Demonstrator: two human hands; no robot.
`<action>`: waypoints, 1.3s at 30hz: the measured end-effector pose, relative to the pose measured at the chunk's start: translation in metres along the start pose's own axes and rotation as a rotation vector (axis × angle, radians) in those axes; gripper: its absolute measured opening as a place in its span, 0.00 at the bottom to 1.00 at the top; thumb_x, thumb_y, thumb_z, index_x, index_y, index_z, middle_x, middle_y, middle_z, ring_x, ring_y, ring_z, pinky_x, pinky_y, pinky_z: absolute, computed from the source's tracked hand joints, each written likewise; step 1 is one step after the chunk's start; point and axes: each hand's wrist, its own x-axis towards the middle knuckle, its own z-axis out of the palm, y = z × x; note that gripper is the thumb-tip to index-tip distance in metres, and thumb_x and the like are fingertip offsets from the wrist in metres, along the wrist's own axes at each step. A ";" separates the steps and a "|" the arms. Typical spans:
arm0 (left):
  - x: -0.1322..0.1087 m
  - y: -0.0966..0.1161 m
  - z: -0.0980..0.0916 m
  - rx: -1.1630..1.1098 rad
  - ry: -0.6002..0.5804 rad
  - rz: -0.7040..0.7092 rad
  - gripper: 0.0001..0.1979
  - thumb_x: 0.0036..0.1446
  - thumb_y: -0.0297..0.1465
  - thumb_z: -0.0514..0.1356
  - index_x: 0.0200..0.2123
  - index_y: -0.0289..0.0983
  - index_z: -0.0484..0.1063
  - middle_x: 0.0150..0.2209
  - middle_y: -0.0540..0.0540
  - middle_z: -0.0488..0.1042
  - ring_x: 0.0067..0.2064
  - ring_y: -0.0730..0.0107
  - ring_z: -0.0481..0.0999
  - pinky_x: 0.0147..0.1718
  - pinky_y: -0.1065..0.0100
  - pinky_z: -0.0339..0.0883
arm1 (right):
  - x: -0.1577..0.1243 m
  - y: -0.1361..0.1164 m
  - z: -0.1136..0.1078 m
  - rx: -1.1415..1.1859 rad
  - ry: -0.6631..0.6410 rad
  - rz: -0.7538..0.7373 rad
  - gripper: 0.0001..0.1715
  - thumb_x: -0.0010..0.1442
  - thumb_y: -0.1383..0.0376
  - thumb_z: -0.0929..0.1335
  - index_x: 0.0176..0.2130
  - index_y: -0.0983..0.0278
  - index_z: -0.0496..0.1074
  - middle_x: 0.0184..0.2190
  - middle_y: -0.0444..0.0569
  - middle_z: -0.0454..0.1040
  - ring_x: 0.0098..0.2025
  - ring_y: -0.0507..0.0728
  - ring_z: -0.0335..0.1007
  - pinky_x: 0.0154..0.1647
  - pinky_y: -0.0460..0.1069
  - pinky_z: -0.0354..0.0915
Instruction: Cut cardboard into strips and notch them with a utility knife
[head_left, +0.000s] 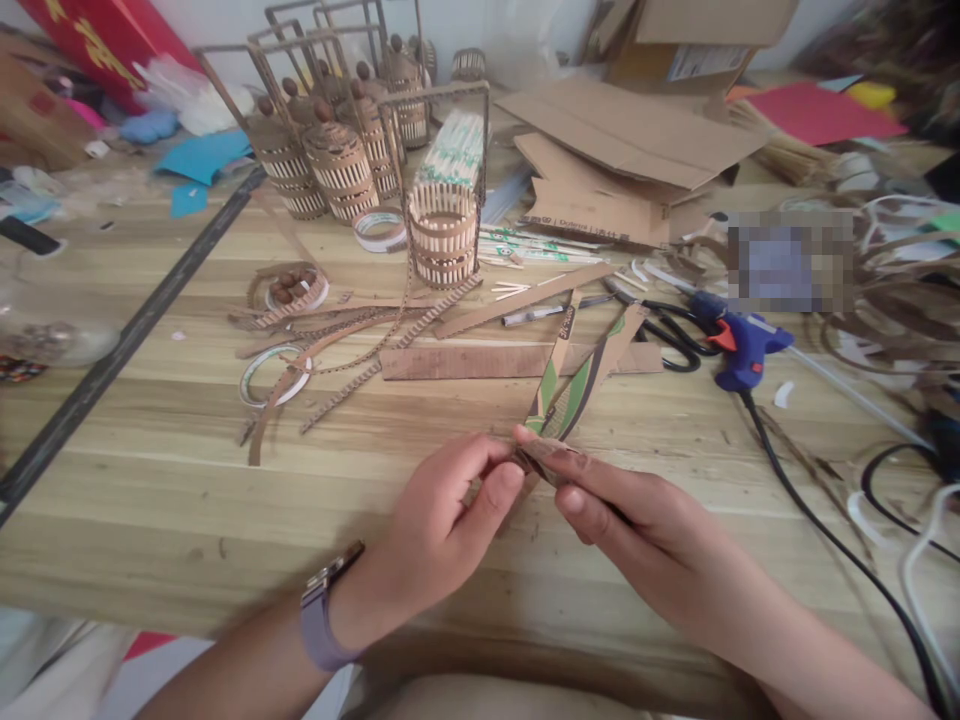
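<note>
Low over the near part of the table, both my hands meet on a small brown cardboard strip (549, 456). My left hand (457, 500), with a watch (327, 610) on its wrist, pinches the strip's left end between thumb and fingers. From the other side my right hand (630, 520) grips it, thumb below and forefinger along the top. My fingers cover part of the strip. Just beyond them are cardboard strips with green print (581, 385); I cannot tell whether these join the held piece. A longer plain cardboard strip (465, 362) lies behind.
A blue glue gun (750, 345) lies right, its black cord running toward me. Several stick-and-cardboard lanterns (341, 170) stand at the back left, near an open stick basket (444, 240). Tape rolls (276, 376), brown beads (294, 288), cardboard sheets (630, 130) and a black bar (135, 330) surround the work area.
</note>
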 end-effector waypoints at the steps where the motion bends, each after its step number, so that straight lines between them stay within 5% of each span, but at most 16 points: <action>1: 0.000 -0.001 0.000 -0.026 -0.012 -0.016 0.14 0.71 0.36 0.50 0.34 0.39 0.68 0.28 0.52 0.70 0.30 0.72 0.71 0.33 0.71 0.64 | 0.000 0.001 -0.001 -0.006 -0.006 0.000 0.24 0.71 0.62 0.62 0.64 0.55 0.66 0.27 0.42 0.78 0.28 0.50 0.77 0.27 0.41 0.74; 5: 0.003 -0.001 0.000 -0.101 0.000 -0.082 0.14 0.70 0.38 0.51 0.33 0.38 0.69 0.26 0.53 0.69 0.28 0.73 0.70 0.28 0.73 0.63 | -0.002 0.002 -0.007 -0.062 -0.062 0.004 0.26 0.71 0.58 0.60 0.66 0.57 0.63 0.20 0.39 0.71 0.19 0.49 0.68 0.17 0.41 0.65; 13: 0.008 -0.001 -0.002 -0.123 0.103 -0.206 0.14 0.67 0.36 0.53 0.30 0.37 0.70 0.23 0.54 0.67 0.26 0.76 0.67 0.25 0.75 0.61 | -0.011 0.001 -0.004 -0.358 -0.265 0.059 0.37 0.67 0.64 0.65 0.69 0.60 0.48 0.30 0.40 0.80 0.28 0.53 0.78 0.25 0.46 0.69; 18: 0.008 -0.002 -0.001 -0.077 0.109 -0.194 0.14 0.67 0.35 0.53 0.29 0.38 0.68 0.22 0.55 0.65 0.24 0.77 0.65 0.23 0.75 0.59 | -0.011 0.007 0.005 -0.514 -0.328 0.051 0.28 0.62 0.66 0.69 0.60 0.61 0.63 0.40 0.46 0.82 0.33 0.58 0.81 0.28 0.49 0.71; 21: 0.007 0.000 0.000 0.017 0.100 -0.130 0.12 0.68 0.33 0.53 0.31 0.38 0.69 0.22 0.56 0.66 0.24 0.77 0.66 0.23 0.75 0.59 | -0.009 0.008 0.004 -0.610 -0.202 -0.027 0.13 0.66 0.60 0.67 0.49 0.61 0.71 0.40 0.48 0.80 0.30 0.57 0.79 0.26 0.50 0.71; 27: 0.001 0.000 0.005 0.271 0.058 0.126 0.10 0.69 0.30 0.52 0.33 0.38 0.68 0.28 0.52 0.71 0.31 0.72 0.70 0.32 0.71 0.62 | -0.005 0.000 0.000 -0.621 0.247 -0.128 0.24 0.67 0.50 0.64 0.50 0.66 0.70 0.40 0.55 0.78 0.41 0.59 0.78 0.37 0.51 0.75; 33: -0.002 -0.004 0.006 0.374 0.003 0.311 0.10 0.71 0.29 0.50 0.36 0.36 0.68 0.31 0.47 0.72 0.34 0.67 0.70 0.35 0.67 0.63 | -0.006 -0.003 0.006 -0.491 0.271 -0.161 0.06 0.66 0.64 0.68 0.42 0.63 0.73 0.39 0.51 0.79 0.41 0.55 0.78 0.42 0.49 0.75; 39: 0.001 -0.002 0.005 0.359 -0.015 0.365 0.11 0.71 0.29 0.49 0.37 0.37 0.68 0.31 0.47 0.72 0.34 0.66 0.69 0.34 0.67 0.63 | -0.006 -0.005 0.005 -0.463 0.305 -0.212 0.04 0.62 0.71 0.69 0.38 0.61 0.74 0.37 0.49 0.80 0.38 0.55 0.78 0.38 0.50 0.74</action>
